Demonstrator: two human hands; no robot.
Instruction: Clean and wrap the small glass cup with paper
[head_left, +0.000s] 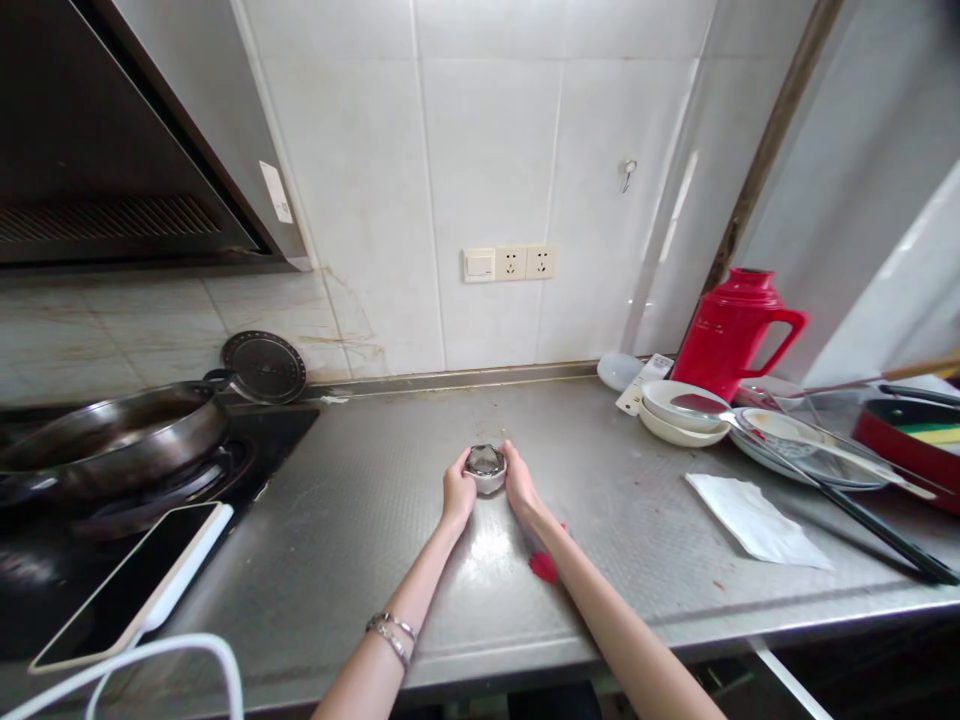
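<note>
Head view, one entry per item.

Small bowl (485, 468): white, round, with crinkled silvery foil or film over its top; stands on the bench (360, 520) near the middle, straight ahead of the person. No long axis, being round.

Left hand (458, 490): cupped against the bowl's left side, fingers curled on its wall. Wrist carries a metal bracelet (391, 634).

Right hand (518, 481): cupped against the bowl's right side, fingers closed on its wall. The bowl sits directly between the two hands, both touching it, neither nearer than the other.

Red scrap (543, 566): lies on the bench under the right forearm, near the bowl; what it is cannot be told.

Phone (135, 585): lies flat at the left, on the dark stove top, a white cable (150, 655) beside it.

Pan (112, 430): on the burner, far left; a round metal lid (264, 367) leans on the wall behind it.

Paper napkin (754, 518): on the bench to the right, well apart from the hands.

Stacked bowls (679, 412), red jug (731, 330): far right, by the wall.
</note>
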